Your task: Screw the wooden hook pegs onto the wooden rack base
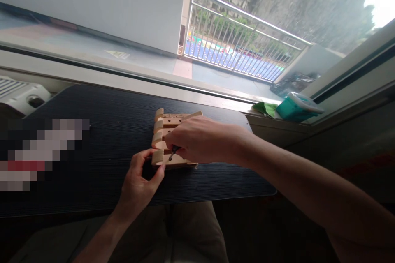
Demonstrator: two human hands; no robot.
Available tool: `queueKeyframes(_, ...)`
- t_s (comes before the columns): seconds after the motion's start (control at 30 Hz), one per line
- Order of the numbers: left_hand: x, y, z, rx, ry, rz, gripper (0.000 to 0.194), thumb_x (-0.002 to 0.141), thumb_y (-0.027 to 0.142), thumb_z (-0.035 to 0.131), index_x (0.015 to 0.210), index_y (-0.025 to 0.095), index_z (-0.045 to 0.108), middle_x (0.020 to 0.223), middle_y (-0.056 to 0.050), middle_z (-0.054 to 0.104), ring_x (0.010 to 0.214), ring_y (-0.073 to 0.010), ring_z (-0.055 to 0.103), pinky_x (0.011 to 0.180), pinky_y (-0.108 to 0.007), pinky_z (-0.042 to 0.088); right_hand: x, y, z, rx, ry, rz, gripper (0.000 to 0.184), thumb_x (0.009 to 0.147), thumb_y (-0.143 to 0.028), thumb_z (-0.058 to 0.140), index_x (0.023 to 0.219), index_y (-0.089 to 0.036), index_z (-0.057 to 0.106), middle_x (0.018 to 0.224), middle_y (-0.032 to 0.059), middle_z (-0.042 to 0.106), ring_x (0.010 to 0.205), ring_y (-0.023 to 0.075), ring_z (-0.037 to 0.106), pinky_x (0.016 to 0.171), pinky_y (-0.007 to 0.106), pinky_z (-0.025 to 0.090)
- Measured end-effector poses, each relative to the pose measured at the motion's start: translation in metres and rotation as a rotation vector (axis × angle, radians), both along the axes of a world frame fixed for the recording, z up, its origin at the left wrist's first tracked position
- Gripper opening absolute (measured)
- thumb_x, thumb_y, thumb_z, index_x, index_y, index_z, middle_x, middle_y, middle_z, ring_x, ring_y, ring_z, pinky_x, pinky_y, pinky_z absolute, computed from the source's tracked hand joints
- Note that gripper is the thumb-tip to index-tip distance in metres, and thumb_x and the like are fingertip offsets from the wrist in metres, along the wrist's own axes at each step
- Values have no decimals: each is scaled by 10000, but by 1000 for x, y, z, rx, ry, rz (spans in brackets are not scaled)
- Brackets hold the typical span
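Note:
A pale wooden slatted piece (pixel 176 158) with rounded end blocks lies on a dark table. Dark holes show in some of its slats. My left hand (pixel 137 183) pinches the nearest rounded end block (pixel 158 157) between thumb and fingers. Across the top of the wood, my right hand (pixel 200 139) is closed around a small dark metal tool (pixel 174 151). Its tip meets a hole in the nearest slat; the rest is hidden in the fist, so its exact kind is unclear. The right hand also covers much of the wood's middle.
The dark grained table (pixel 108 131) runs along a window sill. A teal box (pixel 296 107) with a pale lid and a green cloth (pixel 266 109) sit at the right on the sill. A white slotted appliance (pixel 23 94) stands at the left. Part of the table's left side is pixelated.

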State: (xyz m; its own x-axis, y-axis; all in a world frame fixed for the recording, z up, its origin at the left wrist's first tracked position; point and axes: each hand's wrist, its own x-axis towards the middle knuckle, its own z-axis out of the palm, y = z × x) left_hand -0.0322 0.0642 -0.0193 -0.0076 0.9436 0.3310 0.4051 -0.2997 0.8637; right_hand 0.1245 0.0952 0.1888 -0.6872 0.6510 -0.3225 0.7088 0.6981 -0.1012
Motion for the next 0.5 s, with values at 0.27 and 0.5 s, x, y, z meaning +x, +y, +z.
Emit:
queueKeyframes(0.27, 1, 0, 1, 26, 5, -8, 353, 761, 356, 636, 1074, 210, 561, 1025, -43, 616, 932, -194, 613, 904, -339, 501, 0, 8, -3, -2, 33, -47, 145, 861, -223, 517, 864, -175, 654, 923, 62, 667, 774, 160, 554, 605, 267, 319)
queueKeyframes(0.5, 1, 0, 1, 5, -10, -2, 359, 754, 387, 629, 1059, 211, 563, 1023, -45, 621, 933, -199, 612, 906, -344, 502, -13, 2, 18, 9, -199, -62, 146, 842, -128, 556, 872, -188, 686, 853, 48, 667, 744, 158, 564, 581, 262, 304)
